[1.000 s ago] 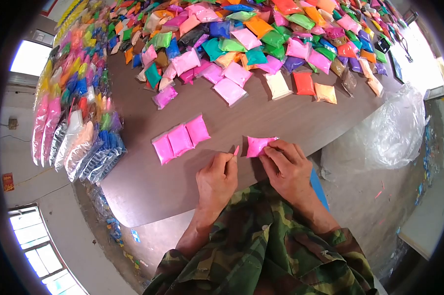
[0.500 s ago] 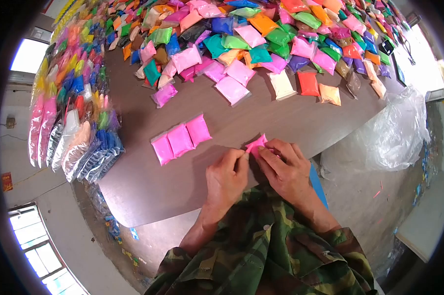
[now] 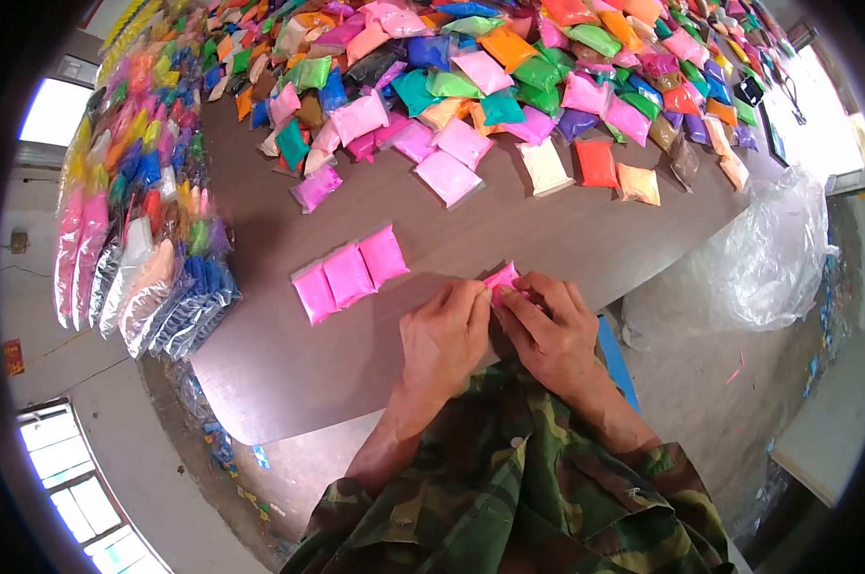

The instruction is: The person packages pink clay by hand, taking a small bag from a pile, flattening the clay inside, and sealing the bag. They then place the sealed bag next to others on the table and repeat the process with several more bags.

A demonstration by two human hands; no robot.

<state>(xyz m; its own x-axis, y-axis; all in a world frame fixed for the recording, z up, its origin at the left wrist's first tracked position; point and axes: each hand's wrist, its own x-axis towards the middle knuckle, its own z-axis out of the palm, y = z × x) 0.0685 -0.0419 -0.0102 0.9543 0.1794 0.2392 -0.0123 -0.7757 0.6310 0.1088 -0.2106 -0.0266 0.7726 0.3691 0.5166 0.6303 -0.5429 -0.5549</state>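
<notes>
Near the table's front edge, a small bright pink packet [image 3: 502, 277] is gripped between my two hands. My left hand [image 3: 442, 337] pinches its left end, fingers curled in. Over the right part, my right hand [image 3: 554, 330] closes with thumb and fingers, hiding much of the packet. To the left on the table lies a slightly overlapping row of three matching pink packets: a left one [image 3: 315, 295], a middle one [image 3: 347, 275] and a right one [image 3: 384, 256].
A large heap of coloured packets [image 3: 471, 77] covers the back of the brown table [image 3: 289, 383]. Long clear bags of packets [image 3: 145, 220] are stacked along the left edge. A crumpled clear plastic bag [image 3: 767, 258] lies at the right. A blue object [image 3: 616, 364] shows beside my right forearm.
My left fingers have shifted slightly at the packet's left end, with less of the packet's left corner showing. Both hands still hold it, and the row of three has stayed put.
</notes>
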